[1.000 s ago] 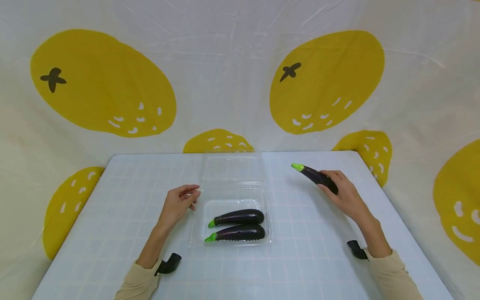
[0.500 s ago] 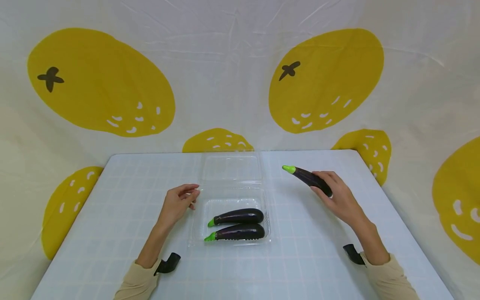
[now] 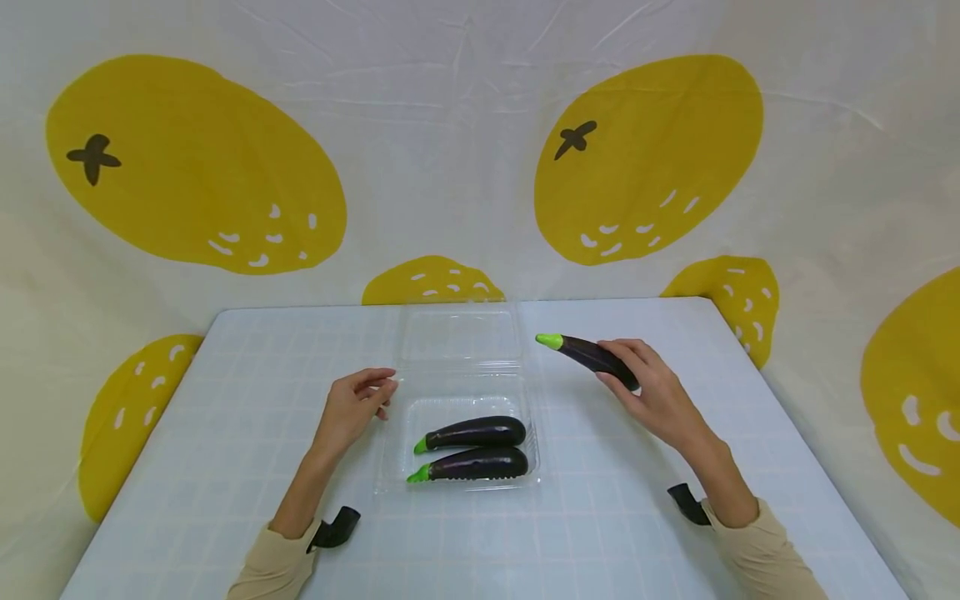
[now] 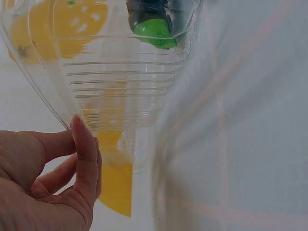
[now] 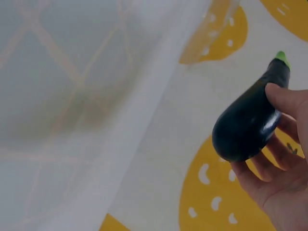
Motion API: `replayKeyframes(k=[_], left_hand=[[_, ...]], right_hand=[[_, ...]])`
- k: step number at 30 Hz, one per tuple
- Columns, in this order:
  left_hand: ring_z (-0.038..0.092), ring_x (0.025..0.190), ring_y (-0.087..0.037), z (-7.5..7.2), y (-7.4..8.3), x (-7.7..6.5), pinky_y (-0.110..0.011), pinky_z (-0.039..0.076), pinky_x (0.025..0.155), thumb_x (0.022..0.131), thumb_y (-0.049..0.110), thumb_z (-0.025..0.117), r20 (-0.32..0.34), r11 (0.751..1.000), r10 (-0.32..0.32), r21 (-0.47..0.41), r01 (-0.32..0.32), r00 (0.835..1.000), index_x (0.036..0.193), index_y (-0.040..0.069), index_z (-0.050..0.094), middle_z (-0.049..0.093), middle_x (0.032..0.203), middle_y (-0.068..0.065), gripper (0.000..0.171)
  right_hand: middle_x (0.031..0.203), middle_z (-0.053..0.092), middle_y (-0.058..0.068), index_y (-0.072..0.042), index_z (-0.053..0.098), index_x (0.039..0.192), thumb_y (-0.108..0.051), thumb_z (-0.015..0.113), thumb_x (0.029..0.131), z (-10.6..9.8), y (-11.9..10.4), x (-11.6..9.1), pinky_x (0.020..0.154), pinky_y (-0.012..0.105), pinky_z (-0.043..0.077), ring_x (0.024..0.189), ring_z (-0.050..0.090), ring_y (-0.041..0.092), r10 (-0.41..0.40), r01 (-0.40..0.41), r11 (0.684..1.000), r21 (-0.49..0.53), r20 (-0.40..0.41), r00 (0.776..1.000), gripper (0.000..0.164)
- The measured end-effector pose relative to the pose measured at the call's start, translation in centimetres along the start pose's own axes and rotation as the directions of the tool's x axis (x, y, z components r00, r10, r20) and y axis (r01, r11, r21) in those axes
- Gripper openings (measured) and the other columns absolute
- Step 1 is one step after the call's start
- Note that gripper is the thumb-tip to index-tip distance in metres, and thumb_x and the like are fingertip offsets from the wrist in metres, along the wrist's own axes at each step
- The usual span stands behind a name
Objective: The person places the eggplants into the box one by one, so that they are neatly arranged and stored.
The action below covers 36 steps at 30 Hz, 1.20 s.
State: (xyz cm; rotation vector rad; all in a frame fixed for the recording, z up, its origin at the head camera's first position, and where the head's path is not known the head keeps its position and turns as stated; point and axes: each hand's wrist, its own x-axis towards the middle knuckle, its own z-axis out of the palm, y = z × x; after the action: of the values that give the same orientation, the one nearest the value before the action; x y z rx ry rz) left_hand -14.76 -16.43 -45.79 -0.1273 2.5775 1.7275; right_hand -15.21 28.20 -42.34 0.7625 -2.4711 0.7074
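Observation:
A dark purple eggplant (image 3: 592, 354) with a green stem end is held above the table by my right hand (image 3: 656, 396). Its stem points left, and in the right wrist view the thumb and fingers grip the eggplant (image 5: 248, 122) along its sides. Two more eggplants (image 3: 476, 432) lie side by side in a clear plastic clamshell container (image 3: 468, 387), stems to the left. The container's lid (image 3: 461, 336) is folded back, away from me. At the container's left rim, my left hand (image 3: 354, 408) pinches the edge between thumb and finger, as the left wrist view shows.
A pale table (image 3: 300, 333) with a faint grid carries the container. Behind it hangs a white cloth (image 3: 435, 167) printed with large yellow fruit. Black wrist mounts (image 3: 337, 527) stick out beside both sleeves.
My right hand has moved left with the eggplant, bringing its stem closer to the container. The left hand stays at the container's rim.

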Motion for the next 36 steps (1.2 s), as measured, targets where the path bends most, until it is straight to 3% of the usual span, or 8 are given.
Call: replayKeyframes(k=[2,6,9,13,18,26,31,36], left_hand=[[0.065,0.069,-0.021,0.0,0.0,0.0,-0.021,0.057,0.066,0.101,0.018,0.069,-0.001,1.0,0.001,0.0,-0.001,1.0,0.13,-0.001,0.067,0.069,0.111,-0.019,0.034],[0.065,0.068,-0.022,0.0,-0.1,-0.1,-0.022,0.057,0.065,0.101,0.017,0.069,0.001,1.0,0.011,-0.007,-0.011,1.0,0.129,-0.001,0.067,0.069,0.11,-0.02,0.034],[0.065,0.067,-0.022,0.0,0.0,-0.1,-0.022,0.056,0.065,0.101,0.017,0.069,0.001,1.0,0.011,-0.008,-0.011,1.0,0.129,-0.002,0.067,0.069,0.11,-0.02,0.034],[0.065,0.067,-0.021,0.0,0.1,-0.1,-0.023,0.057,0.065,0.101,0.018,0.068,-0.003,1.0,0.005,-0.003,-0.005,1.0,0.129,-0.001,0.067,0.069,0.11,-0.019,0.034],[0.065,0.067,-0.022,0.0,0.1,-0.1,-0.024,0.057,0.066,0.101,0.017,0.069,-0.004,1.0,0.005,-0.013,-0.005,1.0,0.129,-0.001,0.067,0.069,0.109,-0.02,0.034],[0.064,0.067,-0.021,0.0,0.1,-0.1,-0.024,0.057,0.065,0.101,0.017,0.069,-0.003,1.0,0.004,-0.015,-0.004,1.0,0.129,-0.001,0.067,0.069,0.109,-0.02,0.034],[0.064,0.067,-0.021,0.0,0.1,-0.1,-0.024,0.057,0.065,0.101,0.016,0.068,-0.001,1.0,0.004,-0.014,-0.004,1.0,0.129,-0.001,0.067,0.069,0.109,-0.02,0.033],[0.064,0.067,-0.021,0.0,0.1,-0.1,-0.025,0.057,0.065,0.101,0.016,0.068,-0.004,1.0,0.001,-0.013,-0.001,1.0,0.129,-0.002,0.067,0.069,0.109,-0.02,0.033]], right_hand=[[0.124,0.06,0.01,-0.008,0.064,0.134,-0.007,0.084,0.086,0.2,-0.4,0.3,0.093,0.012,0.045,0.104,0.06,0.022,-0.009,0.009,1.0,-0.003,0.01,1.0,0.052],[0.126,0.06,0.011,-0.009,0.063,0.135,-0.009,0.085,0.085,0.5,-1.2,0.7,0.09,0.033,0.057,0.107,0.06,0.024,-0.02,0.021,1.0,-0.013,0.037,0.999,0.054],[0.126,0.06,0.013,-0.008,0.063,0.135,-0.015,0.082,0.089,0.9,-1.7,0.9,0.085,0.046,0.059,0.107,0.06,0.027,-0.048,0.048,0.999,-0.012,0.043,0.998,0.05],[0.126,0.061,0.014,-0.007,0.063,0.135,-0.032,0.068,0.099,1.4,-2.2,1.3,0.085,0.047,0.059,0.108,0.061,0.029,-0.096,0.097,0.995,-0.002,0.046,0.994,0.045],[0.125,0.061,0.014,-0.007,0.064,0.135,-0.045,0.056,0.101,2.0,-3.2,2.0,0.087,0.045,0.059,0.108,0.062,0.029,-0.136,0.136,0.991,0.002,0.064,0.989,0.052],[0.124,0.063,0.012,-0.008,0.064,0.135,-0.036,0.065,0.1,3.1,-4.4,3.2,0.086,0.043,0.06,0.107,0.063,0.027,-0.213,0.212,0.977,0.019,0.089,0.973,0.044],[0.122,0.063,0.012,-0.006,0.064,0.134,-0.015,0.083,0.089,3.8,-5.0,3.8,0.085,0.04,0.059,0.105,0.063,0.026,-0.283,0.281,0.959,0.03,0.1,0.954,0.05],[0.12,0.064,0.012,-0.005,0.065,0.131,-0.009,0.087,0.082,4.5,-5.6,4.4,0.083,0.038,0.059,0.102,0.064,0.025,-0.336,0.334,0.942,0.035,0.108,0.936,0.053]])
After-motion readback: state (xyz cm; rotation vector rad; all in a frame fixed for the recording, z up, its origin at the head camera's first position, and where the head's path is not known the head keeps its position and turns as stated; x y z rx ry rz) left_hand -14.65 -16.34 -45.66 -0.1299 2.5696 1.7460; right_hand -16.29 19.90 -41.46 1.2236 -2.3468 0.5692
